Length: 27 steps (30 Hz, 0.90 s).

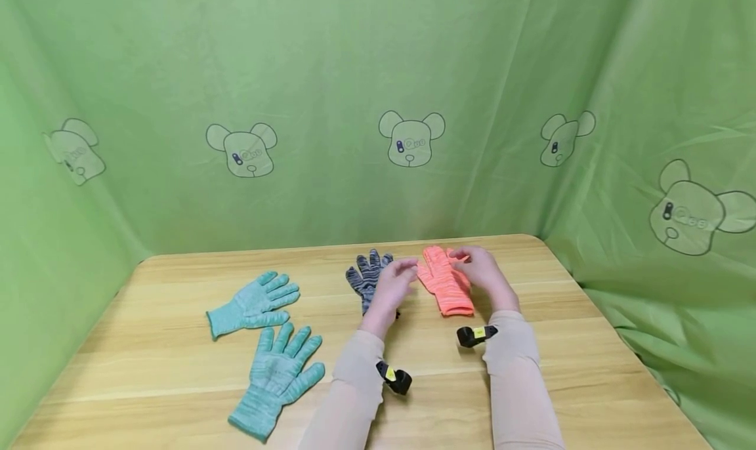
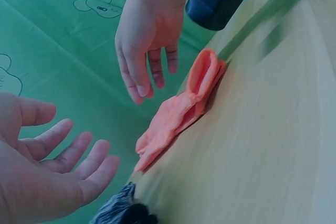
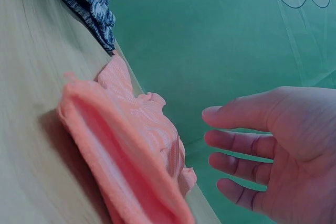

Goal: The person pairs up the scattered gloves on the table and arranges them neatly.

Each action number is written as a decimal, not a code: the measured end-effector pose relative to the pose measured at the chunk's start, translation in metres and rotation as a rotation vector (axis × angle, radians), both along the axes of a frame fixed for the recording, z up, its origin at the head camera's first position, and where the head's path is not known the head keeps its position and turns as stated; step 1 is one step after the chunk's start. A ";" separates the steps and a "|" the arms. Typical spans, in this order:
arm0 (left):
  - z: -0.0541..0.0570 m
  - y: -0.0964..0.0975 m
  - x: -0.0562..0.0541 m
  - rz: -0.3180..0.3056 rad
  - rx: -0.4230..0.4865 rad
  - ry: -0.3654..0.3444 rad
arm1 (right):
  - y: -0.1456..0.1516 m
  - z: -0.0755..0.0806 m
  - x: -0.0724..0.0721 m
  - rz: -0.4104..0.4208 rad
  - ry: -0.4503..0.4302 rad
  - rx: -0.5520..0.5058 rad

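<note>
An orange-pink knit glove (image 1: pixel 445 281) lies on the table between my two hands, its cuff toward me. In the right wrist view the cuff opening (image 3: pixel 121 156) gapes wide. My right hand (image 1: pixel 483 274) hovers beside this glove's fingers, relaxed and holding nothing; the right wrist view has its fingers (image 3: pixel 239 161) apart from the fabric. My left hand (image 1: pixel 396 285) is held over the right part of a dark grey striped glove (image 1: pixel 369 276), hiding some of it. Seen from the left wrist, that hand (image 2: pixel 52 166) has loosely spread fingers and an empty palm.
Two teal gloves lie flat at the left: one farther back (image 1: pixel 251 306), one nearer me (image 1: pixel 276 378). The wooden table (image 1: pixel 177 371) is backed and flanked by a green curtain (image 1: pixel 331 63) with bear-head prints. Each wrist wears a black camera mount (image 1: pixel 394 378).
</note>
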State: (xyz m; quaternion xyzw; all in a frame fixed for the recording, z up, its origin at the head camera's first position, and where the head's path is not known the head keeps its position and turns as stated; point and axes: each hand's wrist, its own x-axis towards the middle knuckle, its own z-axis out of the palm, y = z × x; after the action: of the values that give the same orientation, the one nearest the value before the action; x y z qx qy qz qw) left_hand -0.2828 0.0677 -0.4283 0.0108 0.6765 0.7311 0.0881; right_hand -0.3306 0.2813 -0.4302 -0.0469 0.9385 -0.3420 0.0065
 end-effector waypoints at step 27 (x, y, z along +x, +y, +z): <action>0.022 -0.048 0.015 0.058 -0.153 0.108 | -0.009 0.019 0.003 0.016 0.092 -0.005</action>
State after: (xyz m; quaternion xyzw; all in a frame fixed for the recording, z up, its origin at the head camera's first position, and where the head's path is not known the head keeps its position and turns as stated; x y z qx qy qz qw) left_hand -0.2680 0.0196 -0.4067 0.0237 0.7342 0.6778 0.0310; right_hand -0.3277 0.2722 -0.4116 -0.0701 0.9366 -0.3417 -0.0340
